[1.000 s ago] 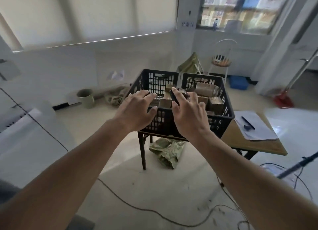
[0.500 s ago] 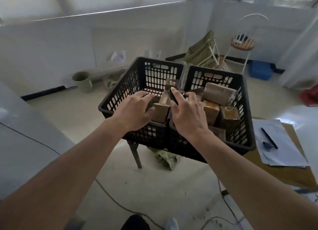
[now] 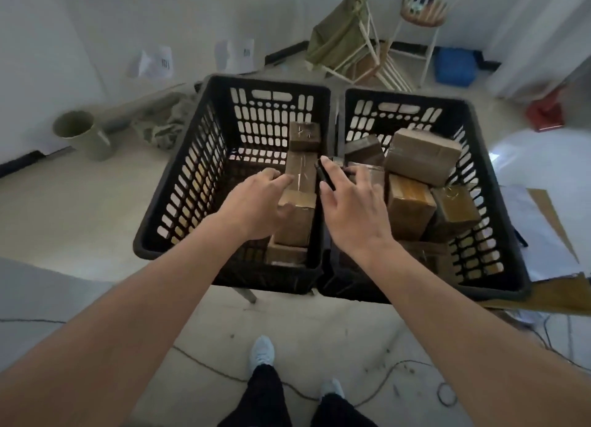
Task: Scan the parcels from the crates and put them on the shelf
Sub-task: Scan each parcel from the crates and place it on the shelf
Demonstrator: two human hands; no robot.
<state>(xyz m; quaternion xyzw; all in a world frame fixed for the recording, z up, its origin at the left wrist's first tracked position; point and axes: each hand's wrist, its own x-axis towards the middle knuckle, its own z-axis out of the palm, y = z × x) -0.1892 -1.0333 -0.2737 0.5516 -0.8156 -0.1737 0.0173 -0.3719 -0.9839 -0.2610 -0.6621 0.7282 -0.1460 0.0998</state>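
Observation:
Two black slotted crates stand side by side. The left crate (image 3: 179,203) holds a few brown taped parcels along its right wall; the right crate (image 3: 486,266) is heaped with several. My left hand (image 3: 256,206) reaches into the left crate, its fingers and thumb closing round a long upright parcel (image 3: 299,209). My right hand (image 3: 348,203) hovers over the wall between the crates and holds a small black scanner (image 3: 323,174) between thumb and fingers. No shelf is in view.
The crates rest on a stand beside a wooden table (image 3: 550,295) with papers (image 3: 540,235). A green cup (image 3: 81,134), cloth, a folding chair (image 3: 348,39), a stool (image 3: 422,8) and a blue box (image 3: 455,65) lie beyond. Cables (image 3: 399,366) cross the floor by my feet.
I have stepped closer and tilted my view down over the crates. My left hand has moved forward onto the upright parcel. My right hand still carries the scanner.

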